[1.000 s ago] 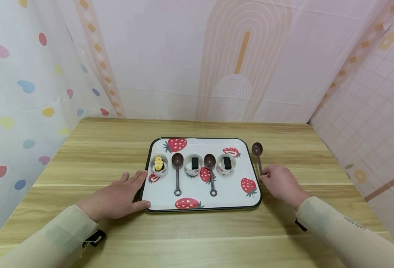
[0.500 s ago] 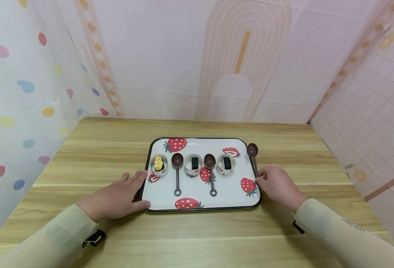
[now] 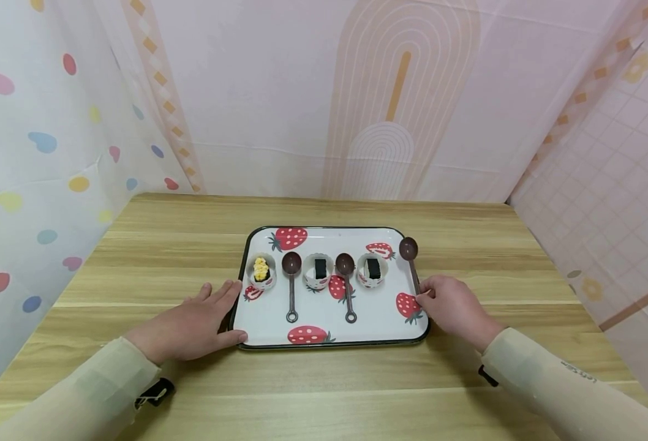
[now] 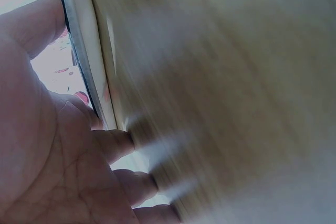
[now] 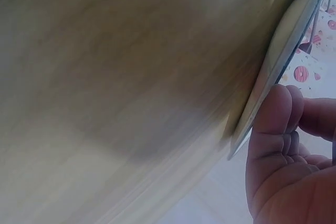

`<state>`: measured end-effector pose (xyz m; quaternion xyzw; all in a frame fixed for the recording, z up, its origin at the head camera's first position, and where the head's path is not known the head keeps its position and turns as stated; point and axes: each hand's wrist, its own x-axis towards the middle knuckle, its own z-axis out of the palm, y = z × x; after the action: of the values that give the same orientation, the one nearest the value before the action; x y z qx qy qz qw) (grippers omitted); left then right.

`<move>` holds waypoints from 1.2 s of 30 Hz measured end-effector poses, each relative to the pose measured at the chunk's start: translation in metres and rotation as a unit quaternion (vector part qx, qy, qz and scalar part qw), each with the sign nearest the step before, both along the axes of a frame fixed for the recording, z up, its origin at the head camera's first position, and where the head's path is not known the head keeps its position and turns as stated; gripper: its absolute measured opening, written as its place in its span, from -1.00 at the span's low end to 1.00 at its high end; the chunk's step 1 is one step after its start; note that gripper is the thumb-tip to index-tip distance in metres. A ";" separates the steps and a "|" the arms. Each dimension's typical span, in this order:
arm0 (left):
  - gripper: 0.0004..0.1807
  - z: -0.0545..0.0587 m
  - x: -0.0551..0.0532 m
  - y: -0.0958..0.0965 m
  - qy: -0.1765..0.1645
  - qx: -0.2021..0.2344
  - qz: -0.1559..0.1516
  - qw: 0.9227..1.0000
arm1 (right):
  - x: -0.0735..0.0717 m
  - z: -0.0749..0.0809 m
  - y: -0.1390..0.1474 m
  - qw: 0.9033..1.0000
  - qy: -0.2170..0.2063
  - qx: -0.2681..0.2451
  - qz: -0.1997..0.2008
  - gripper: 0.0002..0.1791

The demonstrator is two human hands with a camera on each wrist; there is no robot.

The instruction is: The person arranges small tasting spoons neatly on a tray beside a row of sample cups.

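My right hand pinches the handle of a dark brown measuring spoon at the right rim of a white strawberry-print tray. The spoon's bowl hangs over that rim. With its fingers spread, my left hand rests on the tray's left edge. On the tray stand three paper cups: the left one holds sushi with a yellow topping, and the others have black-wrapped sushi in them. Between the cups lie two more brown measuring spoons. In the right wrist view the right fingers touch near the tray rim.
The tray sits on a wood-grain table. Behind the table hangs a pale curtain with an arch pattern. A dotted curtain hangs at the left and a checked one at the right.
My right hand has carried the spoon left, from the table beside the tray to over its right rim. The left hand, cups and other spoons have stayed in place.
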<state>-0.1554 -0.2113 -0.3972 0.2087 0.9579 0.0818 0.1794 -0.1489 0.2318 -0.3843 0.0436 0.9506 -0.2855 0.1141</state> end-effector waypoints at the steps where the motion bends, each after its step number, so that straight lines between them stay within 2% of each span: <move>1: 0.20 0.000 0.000 0.000 0.000 0.000 0.000 1.000 | 0.000 0.000 0.000 1.000 0.002 0.000 0.002 -0.81; 15: 0.19 -0.001 0.000 0.000 0.006 -0.004 -0.001 1.000 | 0.001 -0.002 -0.006 1.000 -0.019 -0.006 0.001 -0.84; 22: 0.20 -0.001 0.001 -0.002 0.019 -0.007 -0.010 1.000 | 0.001 -0.004 -0.007 1.000 -0.015 -0.010 0.007 -0.85; 30: 0.20 -0.001 0.000 -0.001 0.015 -0.007 -0.007 1.000 | 0.002 -0.008 -0.008 1.000 0.002 0.012 0.029 -0.91; 36: 0.20 0.000 0.001 -0.001 0.008 -0.003 -0.001 1.000 | 0.002 -0.009 -0.011 0.999 -0.008 0.017 0.033 -0.93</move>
<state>-0.1549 -0.2119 -0.3968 0.2099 0.9593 0.0767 0.1725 -0.1471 0.2211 -0.3929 0.0168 0.9553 -0.2650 0.1302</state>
